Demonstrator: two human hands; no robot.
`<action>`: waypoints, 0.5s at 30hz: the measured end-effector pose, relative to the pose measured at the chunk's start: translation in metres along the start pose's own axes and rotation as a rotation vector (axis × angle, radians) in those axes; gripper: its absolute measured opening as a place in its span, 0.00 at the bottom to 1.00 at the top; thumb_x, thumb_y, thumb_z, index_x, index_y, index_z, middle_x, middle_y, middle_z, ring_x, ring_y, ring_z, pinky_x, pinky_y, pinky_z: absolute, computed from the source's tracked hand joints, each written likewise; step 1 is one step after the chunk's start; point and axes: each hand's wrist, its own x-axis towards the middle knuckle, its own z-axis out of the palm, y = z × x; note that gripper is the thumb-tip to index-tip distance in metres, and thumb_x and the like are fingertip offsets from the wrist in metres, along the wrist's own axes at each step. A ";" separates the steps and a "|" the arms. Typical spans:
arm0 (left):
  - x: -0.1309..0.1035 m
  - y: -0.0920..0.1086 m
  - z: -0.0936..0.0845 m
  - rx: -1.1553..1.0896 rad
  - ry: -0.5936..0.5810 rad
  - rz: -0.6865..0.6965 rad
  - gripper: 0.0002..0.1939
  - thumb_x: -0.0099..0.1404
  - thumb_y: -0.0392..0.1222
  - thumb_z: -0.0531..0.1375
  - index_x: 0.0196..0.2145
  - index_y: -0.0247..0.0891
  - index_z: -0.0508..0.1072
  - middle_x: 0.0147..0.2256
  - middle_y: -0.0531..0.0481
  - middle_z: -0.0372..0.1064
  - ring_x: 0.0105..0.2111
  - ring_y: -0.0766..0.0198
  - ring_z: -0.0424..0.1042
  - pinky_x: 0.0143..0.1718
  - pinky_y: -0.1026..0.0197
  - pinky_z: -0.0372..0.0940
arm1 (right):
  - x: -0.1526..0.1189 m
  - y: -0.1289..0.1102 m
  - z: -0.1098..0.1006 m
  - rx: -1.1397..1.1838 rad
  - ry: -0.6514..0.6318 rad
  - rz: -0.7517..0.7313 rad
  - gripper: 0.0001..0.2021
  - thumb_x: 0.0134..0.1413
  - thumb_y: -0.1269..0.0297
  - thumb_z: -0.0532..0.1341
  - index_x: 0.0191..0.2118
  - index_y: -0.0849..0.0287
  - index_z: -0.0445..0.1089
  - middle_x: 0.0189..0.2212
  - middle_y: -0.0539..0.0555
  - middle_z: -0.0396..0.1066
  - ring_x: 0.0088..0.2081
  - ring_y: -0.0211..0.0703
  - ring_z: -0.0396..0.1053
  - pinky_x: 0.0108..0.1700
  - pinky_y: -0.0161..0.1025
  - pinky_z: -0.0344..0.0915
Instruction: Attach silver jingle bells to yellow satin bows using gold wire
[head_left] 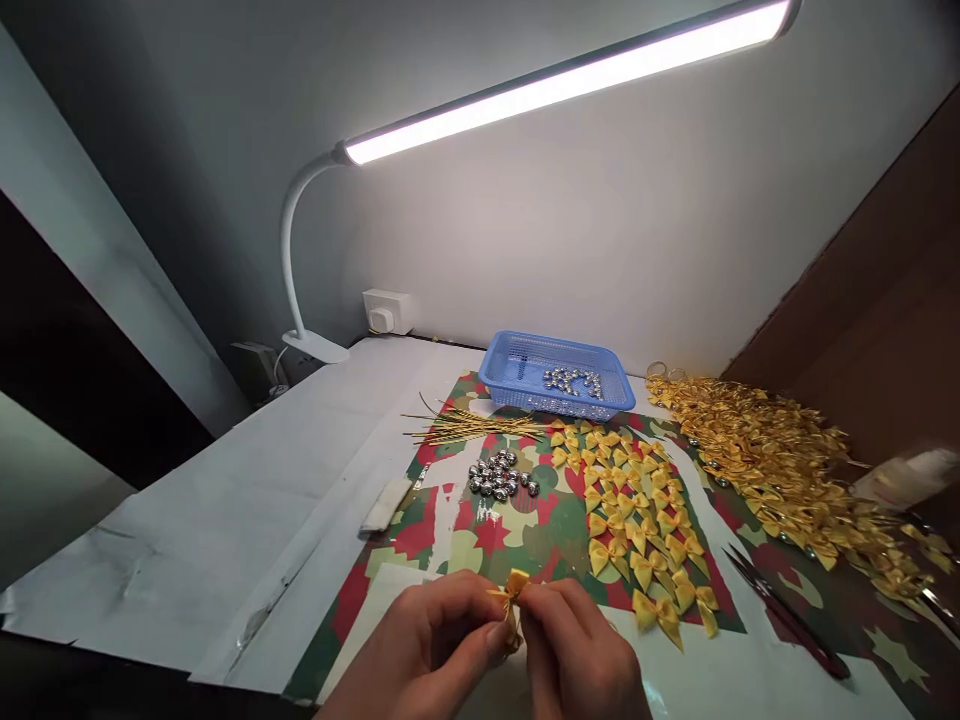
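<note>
Left hand [424, 640]: fingers curled in, thumb and forefinger pinched closed on the left side of one small yellow ribbon bow [512, 592]. Right hand [574, 640]: likewise curled, fingertips pinched on the bow's right side. The two hands meet at the bow, at the lower middle of the view, above the near edge of the patterned paper [540, 540].

Bow held: one. Its loops rise above the fingertips; a tail hangs down between the thumbs. Long axis cannot be told, as the fingers cover most of it.

Loose bows [637, 510]: laid flat in rough rows on the paper, right of centre; several dozen, exact count not legible.

Finished pile [787, 460]: a large heap of yellow bows along the right side; uncountable.

Silver bells [501, 474]: one cluster on the paper, about twenty.

Blue basket [517, 365]: one, at the far edge of the paper, with more silver bells inside.

Gold wire ties [472, 425]: one bundle, lying left to right, just in front of the basket.

Scissors [787, 615]: one pair, on the right, points toward the far left.

Desk lamp [570, 75]: one, lit, overhead.
</note>
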 end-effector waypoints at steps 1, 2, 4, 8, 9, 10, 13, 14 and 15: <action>-0.001 0.001 0.000 0.008 -0.011 -0.008 0.18 0.69 0.55 0.58 0.34 0.36 0.74 0.36 0.45 0.73 0.38 0.55 0.70 0.42 0.56 0.65 | -0.001 0.002 0.000 -0.033 -0.001 -0.015 0.09 0.63 0.72 0.52 0.41 0.54 0.69 0.31 0.52 0.70 0.27 0.41 0.71 0.30 0.35 0.61; -0.001 0.003 -0.001 0.018 -0.017 -0.015 0.19 0.70 0.56 0.57 0.34 0.37 0.74 0.36 0.45 0.73 0.39 0.55 0.70 0.42 0.57 0.65 | -0.002 0.003 0.000 -0.066 -0.008 -0.031 0.09 0.63 0.72 0.52 0.40 0.54 0.69 0.31 0.52 0.69 0.27 0.42 0.70 0.30 0.35 0.61; -0.001 0.005 -0.001 0.039 -0.016 -0.022 0.20 0.71 0.58 0.55 0.36 0.37 0.72 0.35 0.47 0.71 0.38 0.56 0.69 0.41 0.57 0.64 | -0.003 0.004 -0.002 -0.128 -0.037 -0.061 0.09 0.62 0.73 0.53 0.38 0.55 0.69 0.29 0.52 0.68 0.28 0.41 0.69 0.30 0.35 0.60; 0.001 0.006 0.000 -0.042 0.031 -0.022 0.22 0.70 0.61 0.54 0.33 0.38 0.67 0.31 0.52 0.62 0.34 0.61 0.62 0.39 0.59 0.64 | 0.001 0.004 -0.008 -0.202 -0.073 -0.089 0.09 0.63 0.74 0.54 0.35 0.56 0.69 0.30 0.52 0.67 0.30 0.40 0.68 0.31 0.33 0.58; 0.002 0.005 0.001 -0.089 0.041 -0.032 0.22 0.70 0.62 0.54 0.32 0.38 0.65 0.30 0.54 0.59 0.33 0.62 0.60 0.39 0.59 0.65 | 0.002 0.005 -0.009 -0.206 -0.071 -0.091 0.10 0.63 0.75 0.53 0.35 0.56 0.69 0.30 0.52 0.67 0.30 0.39 0.67 0.31 0.33 0.58; 0.003 0.004 0.001 -0.134 0.046 -0.047 0.23 0.69 0.62 0.55 0.31 0.39 0.64 0.30 0.55 0.57 0.33 0.63 0.59 0.40 0.59 0.66 | 0.003 0.006 -0.009 -0.202 -0.067 -0.095 0.10 0.63 0.75 0.53 0.34 0.56 0.69 0.30 0.52 0.66 0.30 0.38 0.67 0.32 0.32 0.58; 0.005 0.000 0.003 -0.244 0.065 -0.067 0.24 0.67 0.63 0.58 0.30 0.39 0.62 0.30 0.56 0.56 0.33 0.64 0.57 0.43 0.56 0.68 | 0.003 0.008 -0.008 -0.164 -0.060 -0.096 0.12 0.63 0.76 0.51 0.32 0.57 0.67 0.29 0.51 0.65 0.30 0.37 0.66 0.32 0.31 0.58; 0.005 -0.001 0.003 -0.270 0.075 -0.065 0.24 0.67 0.63 0.59 0.30 0.39 0.62 0.30 0.56 0.56 0.33 0.65 0.57 0.43 0.56 0.69 | 0.003 0.009 -0.008 -0.150 -0.066 -0.093 0.12 0.63 0.76 0.52 0.32 0.57 0.67 0.29 0.51 0.65 0.30 0.37 0.66 0.32 0.31 0.58; 0.006 -0.002 0.004 -0.293 0.083 -0.061 0.24 0.66 0.62 0.60 0.30 0.39 0.62 0.29 0.56 0.56 0.32 0.65 0.57 0.43 0.56 0.69 | 0.003 0.010 -0.007 -0.139 -0.074 -0.088 0.12 0.63 0.76 0.52 0.32 0.57 0.67 0.29 0.51 0.65 0.30 0.37 0.66 0.32 0.31 0.58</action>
